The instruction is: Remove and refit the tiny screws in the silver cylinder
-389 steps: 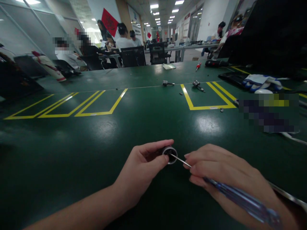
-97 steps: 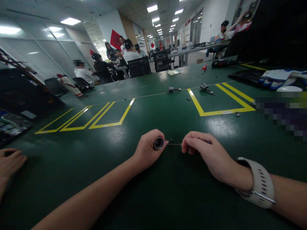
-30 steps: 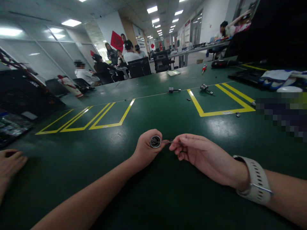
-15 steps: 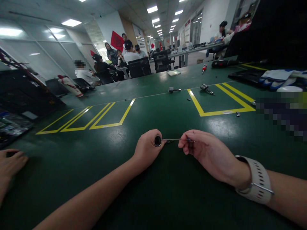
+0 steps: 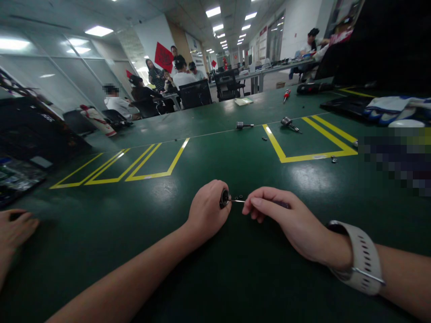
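Hands at a small metal cylinder on the green table

Hands met near the lower middle of the frame, on the green table (image 5: 101, 233). The left hand (image 5: 206, 211) was closed around a small metal cylinder (image 5: 224, 198), whose round open end faced to the right. The right hand (image 5: 286, 220) pinched a thin screwdriver (image 5: 237, 201) between its fingertips, and the metal tip reached the open end of the cylinder. Two tiny dark parts (image 5: 239, 197) lay on the table just behind the shaft. A pale watch (image 5: 362, 258) sat on the right wrist.

At the lower left edge of the frame, another person's hand (image 5: 13, 226) rested flat on the table. Yellow tape lines (image 5: 141, 163) marked boxes in the middle of the frame. Further back, in the upper right part, two more metal pieces (image 5: 243, 126) lay near a yellow line, and a red screwdriver (image 5: 286, 94) lay behind them. White and blue gloves (image 5: 390, 107) were at the right edge. People sat at desks in the upper middle.
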The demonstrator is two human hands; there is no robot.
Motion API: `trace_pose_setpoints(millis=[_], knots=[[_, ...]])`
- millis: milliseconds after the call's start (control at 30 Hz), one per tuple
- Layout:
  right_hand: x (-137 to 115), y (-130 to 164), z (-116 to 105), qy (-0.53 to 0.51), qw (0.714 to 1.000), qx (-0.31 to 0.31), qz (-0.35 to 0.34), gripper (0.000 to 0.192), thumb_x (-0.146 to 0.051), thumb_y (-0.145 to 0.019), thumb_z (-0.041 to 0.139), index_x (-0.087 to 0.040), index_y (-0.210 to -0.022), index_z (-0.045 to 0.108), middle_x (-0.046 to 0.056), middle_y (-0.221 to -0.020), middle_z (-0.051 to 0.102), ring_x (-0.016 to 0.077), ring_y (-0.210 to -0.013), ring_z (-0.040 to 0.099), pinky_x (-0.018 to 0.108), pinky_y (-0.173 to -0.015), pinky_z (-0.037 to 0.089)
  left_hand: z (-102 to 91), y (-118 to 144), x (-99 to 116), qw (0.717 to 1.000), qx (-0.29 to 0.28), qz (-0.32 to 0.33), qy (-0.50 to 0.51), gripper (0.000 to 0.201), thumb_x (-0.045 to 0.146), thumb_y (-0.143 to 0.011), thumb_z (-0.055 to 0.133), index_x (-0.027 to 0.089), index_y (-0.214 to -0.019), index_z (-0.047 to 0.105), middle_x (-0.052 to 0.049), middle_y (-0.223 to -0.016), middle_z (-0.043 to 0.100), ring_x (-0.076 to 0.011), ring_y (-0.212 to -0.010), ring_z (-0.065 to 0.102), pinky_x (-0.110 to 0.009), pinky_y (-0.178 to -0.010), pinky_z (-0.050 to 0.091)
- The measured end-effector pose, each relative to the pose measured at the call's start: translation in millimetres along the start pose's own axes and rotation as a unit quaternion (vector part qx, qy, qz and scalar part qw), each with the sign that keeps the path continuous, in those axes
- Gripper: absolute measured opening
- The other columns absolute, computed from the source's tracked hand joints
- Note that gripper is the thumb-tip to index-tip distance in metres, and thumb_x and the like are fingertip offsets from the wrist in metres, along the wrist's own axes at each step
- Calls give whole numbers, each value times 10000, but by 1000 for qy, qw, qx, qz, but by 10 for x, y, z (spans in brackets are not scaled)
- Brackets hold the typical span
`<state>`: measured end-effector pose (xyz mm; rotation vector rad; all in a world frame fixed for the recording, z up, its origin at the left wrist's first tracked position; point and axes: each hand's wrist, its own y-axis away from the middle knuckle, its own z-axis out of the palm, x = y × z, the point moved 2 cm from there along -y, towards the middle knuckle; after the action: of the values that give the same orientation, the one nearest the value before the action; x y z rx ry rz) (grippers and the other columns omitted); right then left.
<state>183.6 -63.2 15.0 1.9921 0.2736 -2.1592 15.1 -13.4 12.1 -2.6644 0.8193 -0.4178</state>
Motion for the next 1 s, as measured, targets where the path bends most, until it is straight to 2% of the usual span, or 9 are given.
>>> trace_pose_setpoints(millis=[233,500,633,800,1000], knots=[[-26,41,-43,78,995,45,-46,187,-263,-876,491,-192,-778,635,2,-777,627,151,-751,566,309,-690,433,-19,5,28,1000,-19,1,-23,66,137,-761,511,176,-814,501,-19,-752,553,-168,-691,519,-290,-613,409],[-73,49,-56,106,990,88,-22,209,-277,-851,466,-193,-717,603,9,-716,590,171,-714,539,330,-652,409,-18,13,31,999,-28,-7,-24,29,174,-803,498,181,-831,503,-19,-772,553,-165,-699,516,-292,-619,416],[-40,58,-74,91,991,95,-15,217,-279,-847,459,-201,-691,588,-2,-690,566,165,-690,517,325,-639,392,-27,11,39,1000,-24,-6,-18,35,171,-802,492,178,-836,500,-25,-775,551,-166,-701,511,-297,-622,421],[13,8,-138,42,989,144,-10,246,-267,-827,466,-200,-604,550,-21,-592,510,144,-600,465,308,-586,345,-41,9,47,1000,0,2,-6,90,163,-780,501,169,-868,482,-33,-794,530,-172,-729,508,-313,-648,440],[3,-66,-163,0,987,162,-9,219,-263,-812,497,-192,-615,561,-20,-606,527,134,-612,466,297,-598,344,-65,13,44,997,46,44,49,193,123,-797,523,162,-980,477,-80,-970,535,-186,-886,509,-337,-765,461]])
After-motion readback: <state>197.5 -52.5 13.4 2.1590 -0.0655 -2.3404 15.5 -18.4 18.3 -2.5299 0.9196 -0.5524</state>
